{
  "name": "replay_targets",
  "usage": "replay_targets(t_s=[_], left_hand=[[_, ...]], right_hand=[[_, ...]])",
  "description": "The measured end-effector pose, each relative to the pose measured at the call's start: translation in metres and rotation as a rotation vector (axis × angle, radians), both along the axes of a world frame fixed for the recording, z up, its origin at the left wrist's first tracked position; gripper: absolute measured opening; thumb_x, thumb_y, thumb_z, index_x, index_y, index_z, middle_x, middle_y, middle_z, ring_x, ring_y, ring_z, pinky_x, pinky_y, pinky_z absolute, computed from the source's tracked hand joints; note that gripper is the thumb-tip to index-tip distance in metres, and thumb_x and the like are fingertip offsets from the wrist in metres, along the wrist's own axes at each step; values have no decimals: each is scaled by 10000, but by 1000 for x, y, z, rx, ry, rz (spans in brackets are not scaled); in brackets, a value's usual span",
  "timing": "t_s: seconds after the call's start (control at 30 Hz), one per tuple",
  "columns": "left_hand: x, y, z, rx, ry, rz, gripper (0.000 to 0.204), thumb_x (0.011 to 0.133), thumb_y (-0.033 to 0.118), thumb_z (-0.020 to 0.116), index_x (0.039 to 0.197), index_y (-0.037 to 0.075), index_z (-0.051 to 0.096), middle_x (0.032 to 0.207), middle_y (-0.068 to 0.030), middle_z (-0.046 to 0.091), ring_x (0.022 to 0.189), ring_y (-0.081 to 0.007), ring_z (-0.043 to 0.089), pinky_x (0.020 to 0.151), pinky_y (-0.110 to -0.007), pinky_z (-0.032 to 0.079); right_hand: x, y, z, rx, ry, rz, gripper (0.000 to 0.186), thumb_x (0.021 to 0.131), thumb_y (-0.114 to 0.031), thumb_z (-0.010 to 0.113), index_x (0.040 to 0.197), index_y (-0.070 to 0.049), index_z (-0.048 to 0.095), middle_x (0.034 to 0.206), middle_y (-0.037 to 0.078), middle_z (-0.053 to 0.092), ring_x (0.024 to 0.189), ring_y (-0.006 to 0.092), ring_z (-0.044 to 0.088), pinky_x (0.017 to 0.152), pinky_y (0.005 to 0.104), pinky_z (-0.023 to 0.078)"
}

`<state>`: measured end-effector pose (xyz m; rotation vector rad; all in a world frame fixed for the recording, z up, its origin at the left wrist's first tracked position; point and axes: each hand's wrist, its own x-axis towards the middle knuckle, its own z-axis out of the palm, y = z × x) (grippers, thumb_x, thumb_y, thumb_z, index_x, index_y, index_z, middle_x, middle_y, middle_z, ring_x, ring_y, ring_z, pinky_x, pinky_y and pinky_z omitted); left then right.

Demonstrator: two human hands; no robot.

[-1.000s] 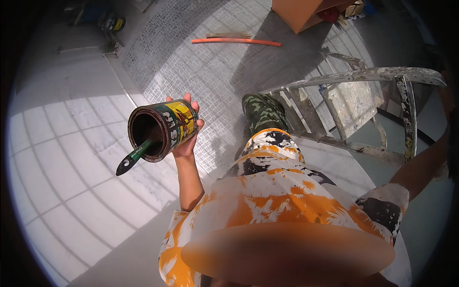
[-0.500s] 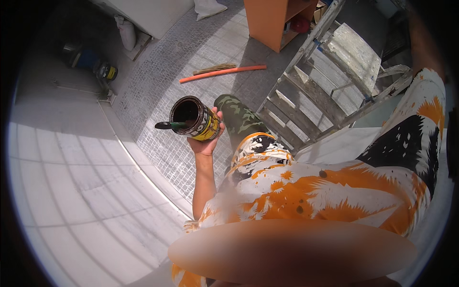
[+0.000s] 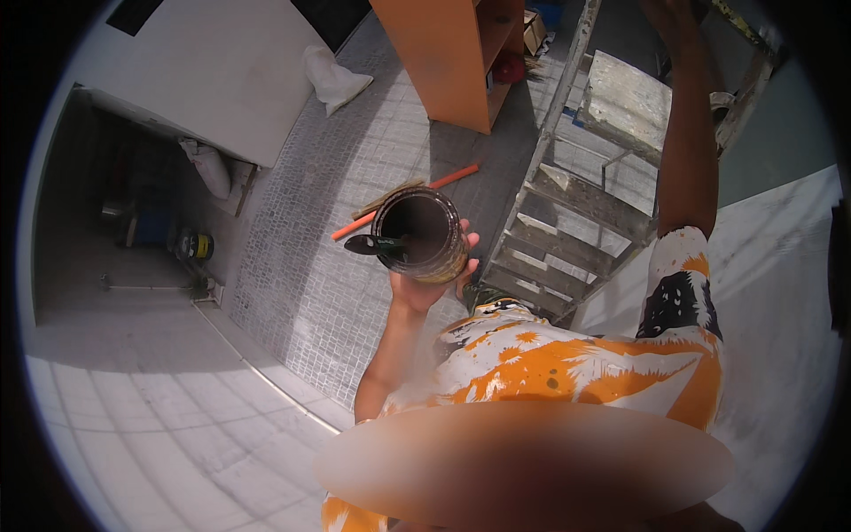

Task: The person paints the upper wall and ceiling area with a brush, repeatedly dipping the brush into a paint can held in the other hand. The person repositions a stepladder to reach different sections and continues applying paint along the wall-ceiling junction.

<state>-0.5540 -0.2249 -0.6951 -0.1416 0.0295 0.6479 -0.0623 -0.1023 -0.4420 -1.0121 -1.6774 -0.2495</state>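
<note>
My left hand (image 3: 415,291) is wrapped around an open paint can (image 3: 441,267) from below and the right side. Dark residue coats the can's rim and inside, and a paintbrush with a dark handle (image 3: 361,245) leans out over the left edge; its bristle end is hidden inside. My right arm stretches up past a paint-spattered stepladder (image 3: 578,202). At the top edge, my right hand (image 3: 672,12) is near the ladder's upper part, its fingers too dark and cut off to make out.
An orange cabinet (image 3: 434,62) stands ahead, with a white bag (image 3: 334,82) to its left. On the tiled floor an orange tube (image 3: 457,176) lies by some thin sticks (image 3: 377,203). Far left are a sack (image 3: 207,167) and a yellow-banded can (image 3: 199,246).
My left hand has moved the can right and forward, its opening turned more upward. My right arm has swung inward and up beside the ladder. The whole view has shifted.
</note>
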Motion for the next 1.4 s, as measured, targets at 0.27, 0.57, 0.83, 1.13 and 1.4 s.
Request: replay_targets(t_s=[0.27,0.57,0.83,1.13,1.4], left_hand=[[139,153,32,236,229,-568,664,1015,589,389,1512,156,470,1484,-171,540,1311,-427,570,1005,-733,481],[279,200,39,-59,-89,-1101,693,1020,554,384,1466,38,504,1472,-240,530,1317,-432,547,1083,-607,470],[303,231,74,583,446,-1317,667,1045,579,409,1386,13,501,1315,-208,626,1126,-419,662,935,-614,542],[326,320,143,1381,197,-67,444,977,182,716,1356,4,566,1262,-123,638,1060,-118,621,838,-264,539],[435,334,210,1544,30,45,1073,835,436,875,1571,-39,254,1423,-226,501,1325,-305,525,1066,-402,496]], right_hand=[[-168,-134,-186,-745,587,68,1316,620,-343,970,1641,-50,194,1563,199,434,1506,339,363,1257,494,232],[-165,-107,-180,-415,783,-492,1055,628,-240,1010,1482,-26,428,1384,113,591,1283,215,569,1093,374,483],[-134,-91,-164,-166,732,-937,934,691,-207,975,1443,-7,459,1337,148,613,1244,246,600,1064,359,480],[-99,-38,-190,-49,742,-1177,1060,658,-333,979,1490,-1,412,1344,177,622,1217,267,628,1059,384,497],[-88,-37,-237,45,790,-1097,1182,668,-338,942,1581,0,273,1468,207,534,1362,323,543,1117,433,451]])
